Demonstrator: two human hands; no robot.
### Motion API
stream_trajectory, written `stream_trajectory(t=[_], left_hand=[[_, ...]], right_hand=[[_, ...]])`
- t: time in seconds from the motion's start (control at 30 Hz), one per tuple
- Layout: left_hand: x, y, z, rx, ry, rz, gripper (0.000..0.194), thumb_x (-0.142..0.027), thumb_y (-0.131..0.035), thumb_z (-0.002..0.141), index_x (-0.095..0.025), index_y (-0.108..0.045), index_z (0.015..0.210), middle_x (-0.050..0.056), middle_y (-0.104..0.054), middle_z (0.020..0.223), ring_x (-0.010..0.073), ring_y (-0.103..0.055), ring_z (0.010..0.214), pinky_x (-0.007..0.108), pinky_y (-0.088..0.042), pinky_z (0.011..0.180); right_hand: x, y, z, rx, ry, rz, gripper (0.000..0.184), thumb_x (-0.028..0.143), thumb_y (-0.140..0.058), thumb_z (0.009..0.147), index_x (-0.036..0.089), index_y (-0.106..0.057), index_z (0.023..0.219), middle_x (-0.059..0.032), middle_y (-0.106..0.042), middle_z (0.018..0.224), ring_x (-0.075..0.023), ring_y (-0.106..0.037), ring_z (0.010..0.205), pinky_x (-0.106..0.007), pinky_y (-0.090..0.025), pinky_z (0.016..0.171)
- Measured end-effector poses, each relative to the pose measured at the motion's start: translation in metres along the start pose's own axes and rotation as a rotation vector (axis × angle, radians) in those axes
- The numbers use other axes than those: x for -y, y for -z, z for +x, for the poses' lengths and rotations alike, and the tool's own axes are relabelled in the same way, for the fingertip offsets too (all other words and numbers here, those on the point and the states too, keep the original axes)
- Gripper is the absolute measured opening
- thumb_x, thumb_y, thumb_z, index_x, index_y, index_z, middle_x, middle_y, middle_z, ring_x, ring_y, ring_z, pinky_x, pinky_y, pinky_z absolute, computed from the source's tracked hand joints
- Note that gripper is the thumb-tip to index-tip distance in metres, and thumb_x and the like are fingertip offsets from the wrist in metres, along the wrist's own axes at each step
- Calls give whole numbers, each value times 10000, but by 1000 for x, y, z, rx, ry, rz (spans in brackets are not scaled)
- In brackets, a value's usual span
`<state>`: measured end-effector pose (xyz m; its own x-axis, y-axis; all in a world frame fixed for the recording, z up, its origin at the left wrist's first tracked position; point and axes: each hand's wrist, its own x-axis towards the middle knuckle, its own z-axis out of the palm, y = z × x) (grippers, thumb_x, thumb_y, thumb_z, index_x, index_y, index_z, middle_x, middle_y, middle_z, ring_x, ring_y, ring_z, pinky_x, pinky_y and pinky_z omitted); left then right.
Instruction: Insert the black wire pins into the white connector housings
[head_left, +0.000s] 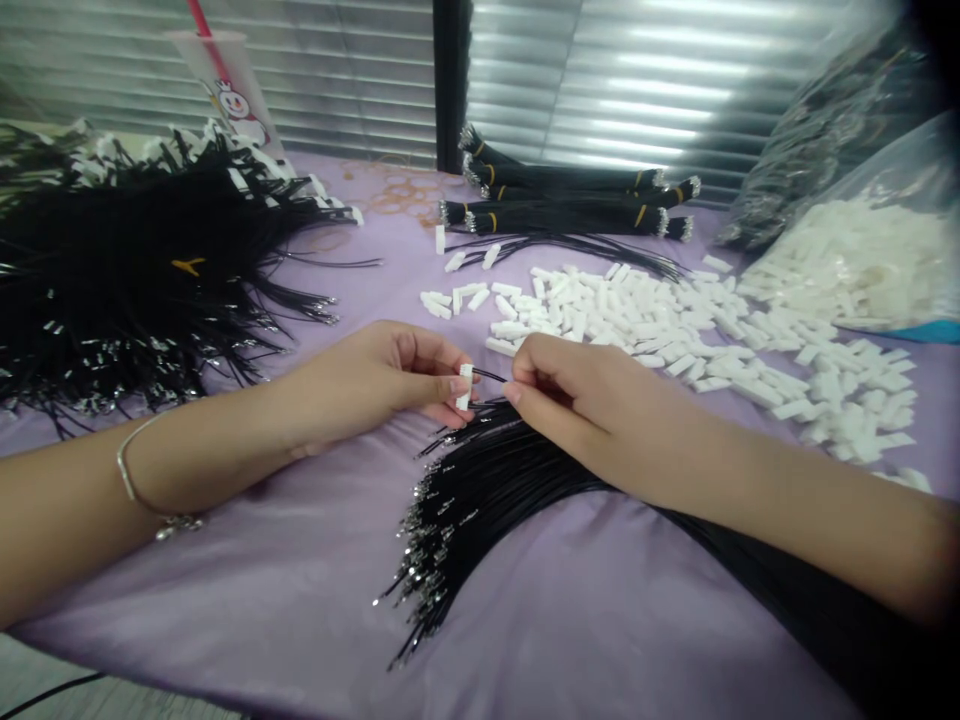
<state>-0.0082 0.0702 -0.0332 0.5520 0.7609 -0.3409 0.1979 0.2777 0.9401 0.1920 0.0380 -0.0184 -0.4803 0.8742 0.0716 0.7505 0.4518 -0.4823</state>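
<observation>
Between thumb and fingers, my left hand [405, 375] pinches a small white plastic connector housing [465, 388]. My right hand [574, 400] grips a thin black wire [489, 374], whose end meets the right side of the housing. How deep the wire sits inside cannot be made out. Beneath both hands lies a thick bundle of black wires [495, 470], its silver crimped terminals [424, 560] fanned toward the lower left. Behind my right hand spreads a heap of loose white connector housings [637, 315].
Many black wires with white housings [127, 230] are piled at the left. A drink cup [236, 95] stands behind them. Rubber-banded wire bundles [562, 200] lie at the back near the blinds. A clear bag of housings [870, 255] sits far right on the purple cloth [247, 600].
</observation>
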Motion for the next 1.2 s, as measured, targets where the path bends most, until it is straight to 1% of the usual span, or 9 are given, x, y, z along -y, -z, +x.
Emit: stream_trajectory(t=[0.07,0.23,0.47,0.63,0.93,1.03,1.2], left_hand=[[0,0,0,-2,1,-2,65,-162,-655,756,-126,-678,805,13,-683,757,99,-644,698,201,-541,724],[0,0,1,1,-11,-14,55,-149,-661,753,-121,-675,797,5,-672,735,93,-645,681,183,-543,712],[1,1,0,7,-22,22,40,-148,-640,782,-117,-662,771,-1,-666,719,85,-647,690,159,-543,698],[2,0,0,-2,-20,13,38,-150,-662,764,-123,-670,790,-4,-671,731,80,-646,684,151,-542,695],[3,0,1,-6,-37,43,41,-166,-672,745,-126,-679,751,-5,-680,705,87,-646,680,133,-521,683],[1,-1,1,-16,-26,47,41,-160,-673,739,-121,-678,750,2,-682,705,91,-646,674,142,-520,675],[0,-1,-1,-24,-5,45,56,-165,-660,748,-122,-676,781,2,-683,710,97,-647,672,165,-521,682]], right_hand=[[-1,-1,1,-20,-14,-14,176,292,-443,885,181,-495,758,41,-538,632,-73,-453,532,-201,-315,486],[-3,-4,3,-60,-36,-13,196,300,-428,894,175,-511,768,27,-555,656,-81,-469,556,-205,-316,499],[-3,-7,3,-65,-50,-18,227,297,-419,896,169,-528,743,16,-562,647,-88,-469,556,-214,-306,499],[-5,-8,5,-101,-37,4,216,307,-445,885,168,-512,734,20,-548,622,-89,-467,547,-218,-297,494],[-7,-10,4,-159,-4,40,223,304,-453,885,169,-495,714,38,-500,569,-73,-426,501,-210,-298,467],[-7,-11,4,-183,9,43,216,294,-461,883,167,-489,711,44,-493,563,-65,-414,492,-205,-298,462],[-6,-12,3,-184,16,37,221,300,-465,884,165,-491,712,47,-483,553,-59,-404,482,-202,-292,454]])
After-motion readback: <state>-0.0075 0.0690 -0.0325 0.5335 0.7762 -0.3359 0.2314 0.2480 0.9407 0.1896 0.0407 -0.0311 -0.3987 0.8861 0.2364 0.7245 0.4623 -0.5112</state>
